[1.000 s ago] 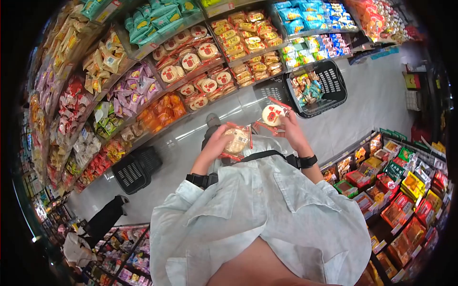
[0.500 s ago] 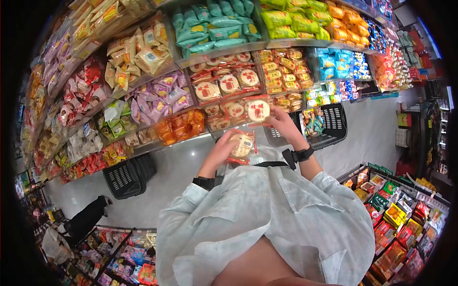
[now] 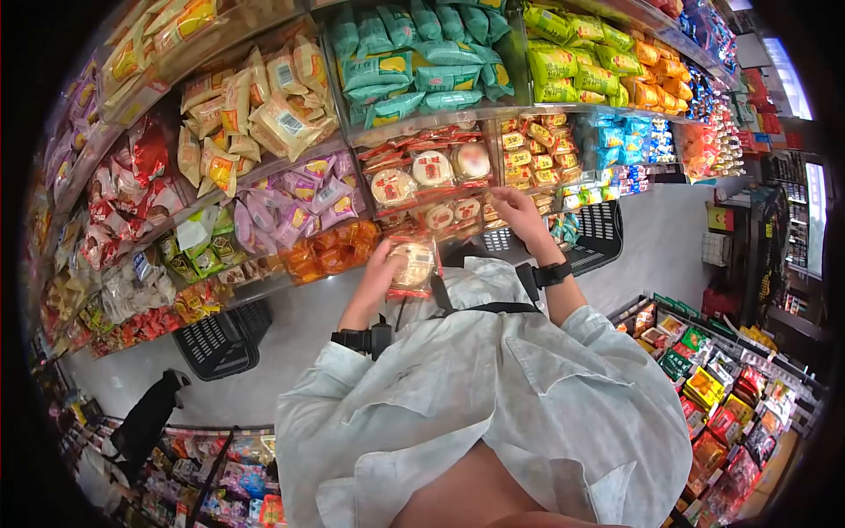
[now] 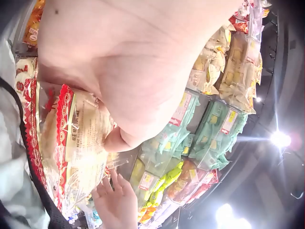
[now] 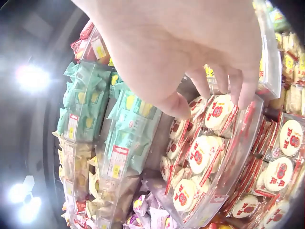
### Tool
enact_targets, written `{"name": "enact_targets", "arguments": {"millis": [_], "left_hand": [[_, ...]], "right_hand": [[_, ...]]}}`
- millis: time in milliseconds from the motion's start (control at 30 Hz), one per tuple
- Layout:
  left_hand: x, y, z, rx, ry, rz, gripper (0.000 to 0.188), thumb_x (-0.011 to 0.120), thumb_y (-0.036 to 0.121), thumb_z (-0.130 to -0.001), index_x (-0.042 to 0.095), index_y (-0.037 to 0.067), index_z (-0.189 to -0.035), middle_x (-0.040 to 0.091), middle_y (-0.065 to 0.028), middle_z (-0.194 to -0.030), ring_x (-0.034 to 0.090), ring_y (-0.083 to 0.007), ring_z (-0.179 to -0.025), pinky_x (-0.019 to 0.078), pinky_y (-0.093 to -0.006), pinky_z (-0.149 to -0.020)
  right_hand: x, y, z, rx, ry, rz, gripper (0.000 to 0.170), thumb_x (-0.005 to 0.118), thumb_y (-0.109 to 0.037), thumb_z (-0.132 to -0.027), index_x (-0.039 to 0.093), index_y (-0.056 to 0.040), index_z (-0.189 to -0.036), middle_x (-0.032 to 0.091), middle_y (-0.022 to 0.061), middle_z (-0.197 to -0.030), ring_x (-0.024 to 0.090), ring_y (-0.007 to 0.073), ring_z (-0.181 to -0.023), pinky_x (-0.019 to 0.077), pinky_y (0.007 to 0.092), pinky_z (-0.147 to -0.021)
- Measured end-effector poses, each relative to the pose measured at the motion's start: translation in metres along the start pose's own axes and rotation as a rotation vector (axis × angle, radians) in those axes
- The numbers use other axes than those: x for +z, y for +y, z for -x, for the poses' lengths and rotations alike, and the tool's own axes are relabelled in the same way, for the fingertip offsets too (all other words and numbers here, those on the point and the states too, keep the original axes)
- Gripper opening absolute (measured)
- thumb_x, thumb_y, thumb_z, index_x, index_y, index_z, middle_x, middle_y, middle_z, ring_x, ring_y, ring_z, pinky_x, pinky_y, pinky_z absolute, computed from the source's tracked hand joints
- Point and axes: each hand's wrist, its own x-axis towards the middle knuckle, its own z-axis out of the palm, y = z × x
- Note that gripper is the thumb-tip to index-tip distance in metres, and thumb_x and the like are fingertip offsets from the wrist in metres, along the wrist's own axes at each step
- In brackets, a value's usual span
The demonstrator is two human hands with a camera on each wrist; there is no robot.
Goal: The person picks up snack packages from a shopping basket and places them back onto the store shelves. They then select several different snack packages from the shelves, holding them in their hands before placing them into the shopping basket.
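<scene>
My left hand (image 3: 374, 286) holds clear, red-edged packets of pale round crackers (image 3: 412, 266) in front of my waist. In the left wrist view the thumb of that hand (image 4: 128, 71) lies over the wrapper (image 4: 86, 138), and two red edges show. My right hand (image 3: 525, 227) is empty, its fingers loosely bent, just before the cracker bins (image 3: 432, 169). The right wrist view has this hand (image 5: 181, 43) above a clear bin of white crackers with red print (image 5: 198, 153), its fingertips near the top packets; touching cannot be told.
Bins of teal (image 3: 377, 70), green (image 3: 563, 75) and purple (image 3: 295, 198) packets surround the cracker bins. Black baskets stand on the floor at left (image 3: 216, 345) and right (image 3: 598, 233). Another shelf of packets (image 3: 704, 387) is behind at right; a person in dark trousers (image 3: 151, 409) is at lower left.
The cracker packet in my right hand went forward to the bins and is out of that hand now. My left hand still holds its packets. The view has shifted toward the shelf.
</scene>
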Motion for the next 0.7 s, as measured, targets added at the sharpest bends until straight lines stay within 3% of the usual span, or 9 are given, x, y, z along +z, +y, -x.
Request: {"name": "enact_targets", "arguments": {"millis": [100, 200, 333, 367, 500, 600, 700], "left_hand": [[0.000, 0.002, -0.014, -0.002, 0.030, 0.031, 0.043, 0.055, 0.009, -0.096, 0.057, 0.002, -0.138, 0.065, -0.0060, -0.127, 0.063, -0.0137, -0.113, 0.0507, -0.0300, -0.097], [0.028, 0.022, -0.018, 0.063, 0.121, 0.040, 0.040, 0.055, 0.011, -0.099, 0.057, 0.003, -0.138, 0.065, -0.0062, -0.130, 0.062, -0.0142, -0.114, 0.0503, -0.0303, -0.098], [0.078, 0.030, -0.033, 0.139, 0.250, -0.036, 0.039, 0.062, 0.014, -0.101, 0.057, 0.003, -0.137, 0.064, -0.0067, -0.131, 0.061, -0.0150, -0.118, 0.0493, -0.0311, -0.101], [0.095, 0.034, -0.035, 0.161, 0.263, -0.024, 0.040, 0.065, 0.015, -0.100, 0.057, 0.002, -0.137, 0.064, -0.0077, -0.130, 0.061, -0.0154, -0.117, 0.0489, -0.0315, -0.101], [0.152, 0.031, -0.053, 0.226, 0.352, -0.174, 0.041, 0.068, 0.017, -0.100, 0.056, 0.001, -0.135, 0.063, -0.0091, -0.129, 0.059, -0.0174, -0.117, 0.0494, -0.0315, -0.098], [0.183, 0.022, -0.051, 0.176, 0.446, -0.162, 0.043, 0.069, 0.017, -0.099, 0.055, 0.001, -0.136, 0.063, -0.0095, -0.129, 0.060, -0.0176, -0.118, 0.0504, -0.0309, -0.097], [0.199, 0.022, -0.047, 0.144, 0.510, -0.118, 0.040, 0.062, 0.021, -0.104, 0.056, 0.003, -0.138, 0.063, -0.0088, -0.129, 0.061, -0.0164, -0.118, 0.0520, -0.0291, -0.095]], "right_hand": [[-0.007, 0.005, -0.005, 0.011, -0.120, -0.107, 0.035, 0.066, -0.020, -0.102, 0.063, -0.0046, -0.133, 0.069, 0.0050, -0.122, 0.065, 0.0139, -0.109, 0.0514, 0.0300, -0.096], [-0.009, -0.027, 0.002, -0.031, -0.301, -0.115, 0.038, 0.069, -0.022, -0.100, 0.063, -0.0049, -0.134, 0.071, 0.0059, -0.117, 0.065, 0.0144, -0.106, 0.0515, 0.0306, -0.093], [-0.022, -0.032, -0.005, -0.112, -0.671, -0.116, 0.037, 0.067, -0.015, -0.102, 0.058, -0.0054, -0.137, 0.071, 0.0040, -0.108, 0.067, 0.0115, -0.101, 0.0533, 0.0280, -0.092], [-0.022, -0.028, -0.009, -0.244, -0.709, -0.093, 0.045, 0.071, -0.019, -0.099, 0.056, -0.0032, -0.138, 0.070, 0.0040, -0.102, 0.066, 0.0106, -0.096, 0.0544, 0.0278, -0.086], [-0.052, -0.069, 0.005, -0.212, -0.707, 0.115, 0.064, 0.081, -0.026, -0.091, 0.052, 0.0000, -0.141, 0.067, 0.0037, -0.097, 0.061, 0.0094, -0.087, 0.0533, 0.0288, -0.074], [-0.065, -0.028, -0.017, -0.238, -0.722, 0.073, 0.070, 0.083, -0.027, -0.087, 0.049, -0.0024, -0.144, 0.072, 0.0073, -0.101, 0.068, 0.0151, -0.089, 0.0554, 0.0314, -0.081], [-0.076, -0.006, -0.028, -0.184, -0.752, -0.336, 0.050, 0.077, -0.012, -0.092, 0.053, -0.0033, -0.135, 0.069, 0.0046, -0.110, 0.066, 0.0124, -0.095, 0.0554, 0.0304, -0.085]]}}
